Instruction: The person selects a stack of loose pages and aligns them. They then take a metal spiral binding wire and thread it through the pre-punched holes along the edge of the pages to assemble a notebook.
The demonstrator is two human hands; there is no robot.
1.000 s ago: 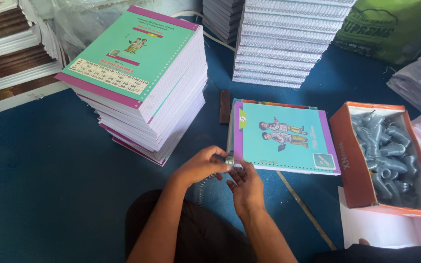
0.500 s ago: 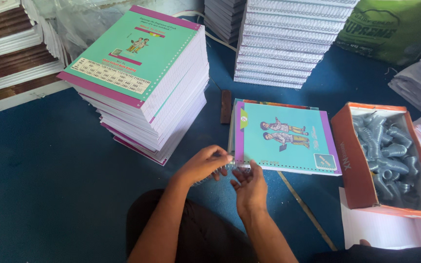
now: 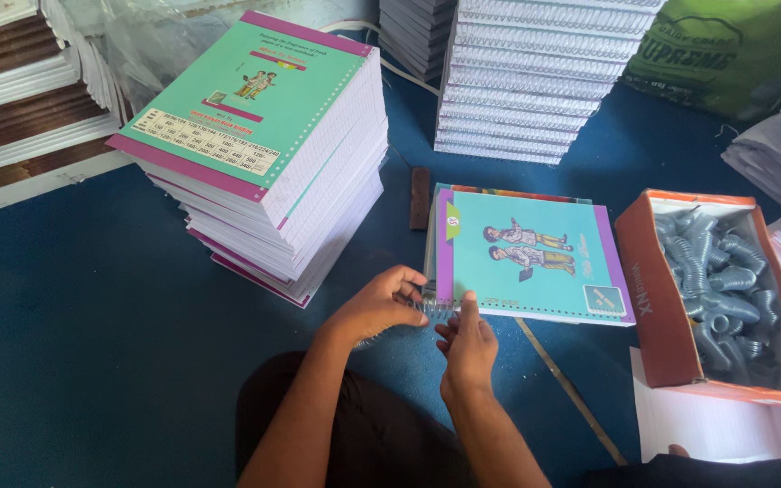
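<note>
Left hand (image 3: 380,305) and right hand (image 3: 468,342) are both pinching a spiral (image 3: 428,307) at the book (image 3: 526,255) corner, lining it with the punched edge; coil box (image 3: 675,307) is sitting within reach.

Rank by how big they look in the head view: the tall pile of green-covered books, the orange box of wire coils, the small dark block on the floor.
1. Pile of green-covered books, largest.
2. Orange box of wire coils.
3. Dark block, clearly smallest.
</note>
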